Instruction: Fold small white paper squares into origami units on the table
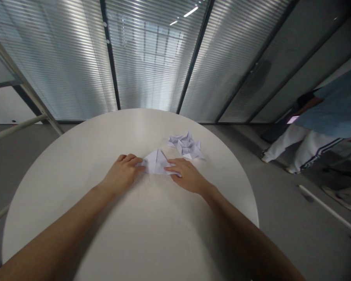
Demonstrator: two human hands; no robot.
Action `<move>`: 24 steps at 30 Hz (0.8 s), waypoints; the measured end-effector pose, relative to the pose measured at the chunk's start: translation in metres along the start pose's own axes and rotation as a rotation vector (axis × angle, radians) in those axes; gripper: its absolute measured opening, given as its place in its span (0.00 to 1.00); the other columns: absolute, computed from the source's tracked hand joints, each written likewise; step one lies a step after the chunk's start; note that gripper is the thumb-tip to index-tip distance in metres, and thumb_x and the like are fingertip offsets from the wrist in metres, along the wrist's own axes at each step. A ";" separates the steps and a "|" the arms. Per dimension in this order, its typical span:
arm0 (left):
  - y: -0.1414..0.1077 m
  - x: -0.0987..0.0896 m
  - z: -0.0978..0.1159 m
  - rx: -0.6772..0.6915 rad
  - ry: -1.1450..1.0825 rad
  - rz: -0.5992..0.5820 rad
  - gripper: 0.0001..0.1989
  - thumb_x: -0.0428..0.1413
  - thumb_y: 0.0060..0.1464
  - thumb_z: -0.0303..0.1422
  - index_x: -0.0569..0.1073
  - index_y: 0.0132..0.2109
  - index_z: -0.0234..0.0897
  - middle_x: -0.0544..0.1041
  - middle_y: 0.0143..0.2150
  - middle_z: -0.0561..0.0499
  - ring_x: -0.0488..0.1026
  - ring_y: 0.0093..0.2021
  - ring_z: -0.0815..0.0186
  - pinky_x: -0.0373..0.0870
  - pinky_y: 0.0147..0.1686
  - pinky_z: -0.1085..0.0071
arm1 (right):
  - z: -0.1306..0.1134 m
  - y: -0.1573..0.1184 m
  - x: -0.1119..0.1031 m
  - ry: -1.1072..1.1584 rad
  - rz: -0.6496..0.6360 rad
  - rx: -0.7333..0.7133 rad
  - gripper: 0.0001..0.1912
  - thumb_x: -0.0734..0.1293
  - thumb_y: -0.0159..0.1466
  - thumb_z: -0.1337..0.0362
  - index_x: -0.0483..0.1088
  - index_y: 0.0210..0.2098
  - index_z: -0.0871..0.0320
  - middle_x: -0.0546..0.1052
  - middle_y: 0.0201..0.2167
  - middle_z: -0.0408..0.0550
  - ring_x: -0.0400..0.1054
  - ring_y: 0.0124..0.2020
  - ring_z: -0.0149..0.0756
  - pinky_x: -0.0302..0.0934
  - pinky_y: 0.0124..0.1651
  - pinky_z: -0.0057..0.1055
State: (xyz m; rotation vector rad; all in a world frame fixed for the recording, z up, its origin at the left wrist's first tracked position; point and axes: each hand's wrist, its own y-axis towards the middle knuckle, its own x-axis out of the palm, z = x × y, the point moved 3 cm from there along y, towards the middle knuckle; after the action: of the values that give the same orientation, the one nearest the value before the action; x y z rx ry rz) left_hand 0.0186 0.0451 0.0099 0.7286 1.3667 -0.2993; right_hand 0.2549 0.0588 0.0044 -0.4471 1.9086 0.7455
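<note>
A white sheet of folded paper (156, 163), pointed at the top like a triangle, lies on the round white table. My left hand (124, 168) grips its left corner, the thumb and fingers closing on the edge. On the opposite side, my right hand (185, 174) has its fingers on the right corner, pressing it near the table top. Parts of both corners are hidden under my fingers. Just beyond my right hand sit several folded white paper pieces (187, 146) in a loose cluster, with points sticking up.
The round white table (76, 156) fills the middle of the view. Behind it stand glass panels with blinds (152, 58). A metal frame (26, 84) rises at the left. A person in white trousers (307, 146) stands at the right, near a white bar (330, 208).
</note>
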 end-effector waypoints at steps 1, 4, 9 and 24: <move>0.000 -0.001 0.001 0.012 0.000 -0.039 0.22 0.49 0.48 0.20 0.76 0.46 0.45 0.75 0.52 0.49 0.68 0.50 0.55 0.63 0.46 0.58 | 0.001 -0.001 -0.002 -0.008 -0.011 -0.007 0.15 0.68 0.58 0.68 0.76 0.44 0.53 0.73 0.52 0.52 0.66 0.53 0.46 0.56 0.56 0.48; 0.000 -0.004 0.002 -0.005 -0.029 -0.079 0.15 0.50 0.52 0.26 0.76 0.45 0.41 0.76 0.49 0.48 0.70 0.47 0.56 0.64 0.46 0.59 | 0.003 -0.002 -0.006 -0.018 -0.019 0.029 0.09 0.67 0.61 0.60 0.77 0.39 0.55 0.77 0.47 0.51 0.69 0.50 0.44 0.58 0.54 0.44; 0.004 -0.001 0.000 -0.072 -0.182 -0.038 0.10 0.48 0.59 0.32 0.74 0.37 0.38 0.77 0.44 0.46 0.70 0.45 0.59 0.65 0.44 0.62 | 0.005 0.004 -0.006 -0.007 -0.024 0.095 0.11 0.67 0.60 0.66 0.73 0.43 0.57 0.77 0.44 0.48 0.68 0.47 0.40 0.58 0.52 0.38; 0.005 -0.004 -0.003 -0.145 -0.336 -0.106 0.11 0.54 0.56 0.35 0.73 0.46 0.39 0.75 0.39 0.50 0.71 0.36 0.63 0.64 0.40 0.66 | -0.005 0.005 -0.007 0.065 -0.025 0.178 0.25 0.72 0.54 0.67 0.66 0.50 0.57 0.72 0.45 0.50 0.65 0.46 0.40 0.56 0.51 0.38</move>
State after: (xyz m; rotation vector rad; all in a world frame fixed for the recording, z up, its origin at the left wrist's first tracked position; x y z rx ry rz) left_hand 0.0183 0.0501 0.0151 0.4621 1.0954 -0.3841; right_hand 0.2514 0.0594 0.0138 -0.3873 2.0065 0.5440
